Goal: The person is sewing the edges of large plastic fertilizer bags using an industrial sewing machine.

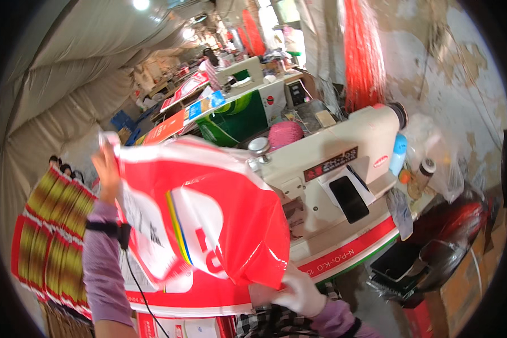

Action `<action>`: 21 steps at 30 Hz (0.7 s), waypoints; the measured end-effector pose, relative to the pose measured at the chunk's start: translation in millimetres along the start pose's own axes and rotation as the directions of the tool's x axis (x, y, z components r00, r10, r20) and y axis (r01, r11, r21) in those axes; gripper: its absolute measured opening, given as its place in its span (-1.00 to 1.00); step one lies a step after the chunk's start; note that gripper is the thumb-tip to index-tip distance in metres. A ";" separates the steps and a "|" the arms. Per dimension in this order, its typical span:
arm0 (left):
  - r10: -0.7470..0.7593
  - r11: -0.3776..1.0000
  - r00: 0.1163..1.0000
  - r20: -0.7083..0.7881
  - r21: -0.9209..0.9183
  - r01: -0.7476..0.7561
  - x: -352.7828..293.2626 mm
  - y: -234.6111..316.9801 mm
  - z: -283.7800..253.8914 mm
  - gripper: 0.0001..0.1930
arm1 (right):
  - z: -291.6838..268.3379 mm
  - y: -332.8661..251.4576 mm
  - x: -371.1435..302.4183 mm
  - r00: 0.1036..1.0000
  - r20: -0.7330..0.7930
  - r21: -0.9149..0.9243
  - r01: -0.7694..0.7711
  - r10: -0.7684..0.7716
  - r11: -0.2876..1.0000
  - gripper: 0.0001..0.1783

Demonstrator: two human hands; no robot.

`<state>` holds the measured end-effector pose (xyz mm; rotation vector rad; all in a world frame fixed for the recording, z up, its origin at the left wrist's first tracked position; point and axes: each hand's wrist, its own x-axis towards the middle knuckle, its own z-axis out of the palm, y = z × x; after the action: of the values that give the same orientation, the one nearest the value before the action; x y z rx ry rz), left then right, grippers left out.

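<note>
A large red and white printed plastic sack (pixel 236 225) is spread in front of me, its upper edge smeared by motion. My left hand (pixel 107 172) is raised at the sack's upper left corner, fingers closed on it. Low on the right, my right hand (pixel 301 296), which looks white-gloved, meets the sack's lower right corner; blur hides how its fingers lie. Behind the sack stands a cream sewing machine (pixel 343 152), whose needle area is partly covered.
A black phone (pixel 348 199) lies on the machine's bed. Pink thread (pixel 285 135) sits behind the machine. A blue bottle (pixel 398 154) stands to the right. Stacked folded sacks (pixel 53 242) are at the left. Red strands (pixel 363 53) hang by the wall. Another person (pixel 210 67) is far back.
</note>
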<state>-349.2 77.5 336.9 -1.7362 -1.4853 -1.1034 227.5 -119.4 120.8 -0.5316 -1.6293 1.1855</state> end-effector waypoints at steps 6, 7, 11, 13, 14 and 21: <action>0.459 0.851 0.862 -0.213 0.384 -0.358 15.0 117.3 -169.2 -0.67 | 50.9 36.6 6.1 0.967 -0.238 -0.184 0.049 -0.093 0.982 -0.84; 0.402 0.832 0.913 -0.077 0.448 -0.329 -17.3 83.5 -204.4 -0.68 | 55.1 30.8 4.1 0.964 -0.244 -0.179 0.063 -0.106 0.982 -0.85; -0.023 0.676 0.972 0.236 0.719 -0.158 -192.4 -40.8 -255.3 -0.61 | 55.4 35.5 -29.9 0.946 -0.085 -0.231 0.287 -0.314 0.929 -0.86; -0.234 0.783 0.929 0.286 0.622 0.006 -233.6 17.5 -198.0 -0.62 | 33.6 55.7 -55.7 0.979 -0.045 -0.281 0.179 -0.200 0.943 -0.85; -0.237 0.778 0.927 0.289 0.629 0.003 -233.0 25.0 -202.3 -0.62 | 33.4 56.5 -62.7 0.986 0.086 -0.374 0.167 -0.145 0.912 -0.82; 0.143 0.989 0.858 0.492 -0.104 -0.105 -156.4 259.0 -137.3 -0.57 | 62.5 71.6 -73.8 0.979 0.161 -0.093 -0.108 0.122 0.990 -0.68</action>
<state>-129.7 -166.5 285.2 -2.2568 -1.6067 -0.6702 186.3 -175.4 22.7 -0.6000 -1.8171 1.2795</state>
